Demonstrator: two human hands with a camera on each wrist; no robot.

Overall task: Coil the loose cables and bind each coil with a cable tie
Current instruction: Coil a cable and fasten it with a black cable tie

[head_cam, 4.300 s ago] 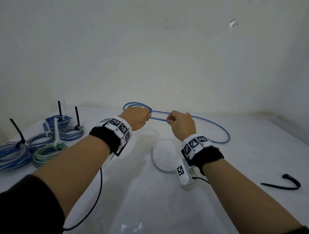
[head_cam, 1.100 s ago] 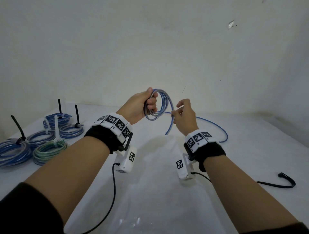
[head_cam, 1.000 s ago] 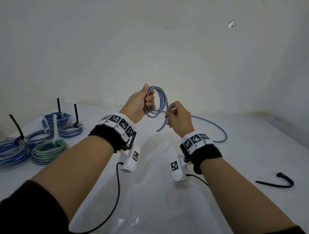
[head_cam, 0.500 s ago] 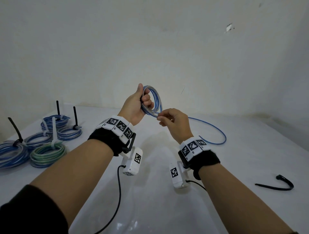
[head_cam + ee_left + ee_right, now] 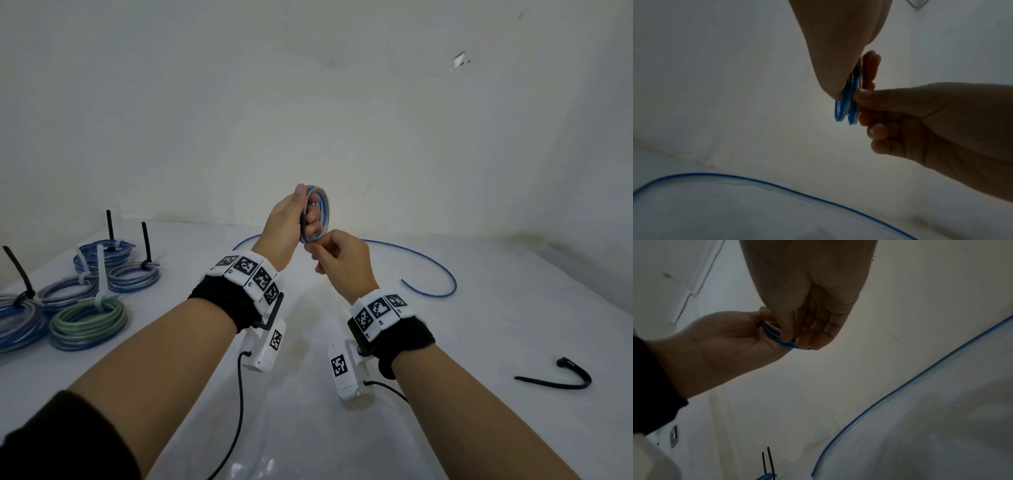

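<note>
A small blue cable coil [image 5: 320, 214] is held upright above the table by my left hand [image 5: 291, 219], fingers curled through its loops. My right hand [image 5: 337, 255] pinches the coil's lower edge [image 5: 846, 112] between thumb and fingers [image 5: 807, 342]. The rest of the blue cable [image 5: 428, 263] trails loose across the table behind the hands and ends at the right [image 5: 404, 281]. A black cable tie [image 5: 561, 375] lies loose on the table at the right, away from both hands.
Several bound coils, blue [image 5: 133, 277] and one green [image 5: 87, 322], lie at the left with black and white tie tails standing up. A white wall [image 5: 308, 102] stands close behind the white table [image 5: 308, 428]. Wrist camera wires hang under both forearms.
The left hand has raised and turned the coil more edge-on. More cable has been wound in, so the loose length on the table is shorter. My right hand has dropped to the coil's bottom.
</note>
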